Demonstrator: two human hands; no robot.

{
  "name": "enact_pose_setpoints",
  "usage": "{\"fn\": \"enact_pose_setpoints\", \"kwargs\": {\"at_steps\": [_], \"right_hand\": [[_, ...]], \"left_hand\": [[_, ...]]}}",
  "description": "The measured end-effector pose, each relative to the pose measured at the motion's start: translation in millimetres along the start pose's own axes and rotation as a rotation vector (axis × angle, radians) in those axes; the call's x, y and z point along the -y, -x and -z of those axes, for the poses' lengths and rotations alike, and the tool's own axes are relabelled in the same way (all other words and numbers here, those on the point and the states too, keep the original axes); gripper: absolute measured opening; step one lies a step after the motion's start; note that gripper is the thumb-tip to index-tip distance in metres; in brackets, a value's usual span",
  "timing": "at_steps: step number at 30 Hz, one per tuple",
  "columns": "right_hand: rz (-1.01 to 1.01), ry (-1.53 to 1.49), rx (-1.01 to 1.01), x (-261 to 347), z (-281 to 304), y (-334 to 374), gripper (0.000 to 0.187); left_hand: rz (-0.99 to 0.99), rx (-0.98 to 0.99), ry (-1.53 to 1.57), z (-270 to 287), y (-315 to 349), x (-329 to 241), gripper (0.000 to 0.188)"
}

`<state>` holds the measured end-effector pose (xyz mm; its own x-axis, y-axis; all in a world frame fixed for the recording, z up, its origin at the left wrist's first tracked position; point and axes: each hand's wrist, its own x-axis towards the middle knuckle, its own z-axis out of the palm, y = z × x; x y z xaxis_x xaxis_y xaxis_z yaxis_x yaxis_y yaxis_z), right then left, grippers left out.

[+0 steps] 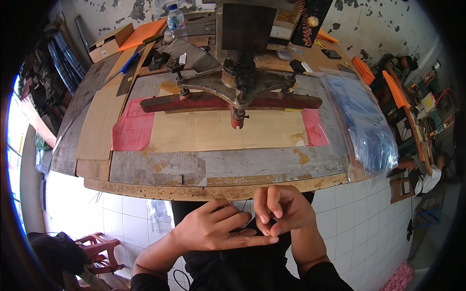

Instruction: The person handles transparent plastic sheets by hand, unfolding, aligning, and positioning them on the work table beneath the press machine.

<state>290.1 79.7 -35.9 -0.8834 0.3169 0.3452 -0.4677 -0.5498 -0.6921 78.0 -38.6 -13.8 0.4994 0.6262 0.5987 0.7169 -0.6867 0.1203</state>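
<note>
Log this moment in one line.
left hand: beside right hand; right hand: curled, contents unclear; red bar: over yellow board; clear plastic: on table, right

The left forearm (156, 254) slants inward from the lower left, and the left grip (213, 227) shows its back, upper fingers bent, the lowest long digit stretched straight rightward. The right forearm (309, 245) rises more steeply; the right grip (287, 211) has its fingers curled toward the thumb, close above that straight digit. Whether the fingertips touch seems too unclear to tell.
</note>
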Motion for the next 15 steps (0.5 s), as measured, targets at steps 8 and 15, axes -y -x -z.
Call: {"fn": "enact_pose_setpoints", "kwargs": {"at_steps": [8,15], "right_hand": [[-0.016,-0.017,-0.005,1.2,-0.2,-2.0,0.036],[-0.012,0.012,-0.017,1.1,-0.7,-1.7,0.037]], "left_hand": [[0.003,-0.012,0.038,-0.2,-0.2,2.6,0.062],[0.004,-0.018,0.043,-1.5,0.7,3.1,0.062]]}}
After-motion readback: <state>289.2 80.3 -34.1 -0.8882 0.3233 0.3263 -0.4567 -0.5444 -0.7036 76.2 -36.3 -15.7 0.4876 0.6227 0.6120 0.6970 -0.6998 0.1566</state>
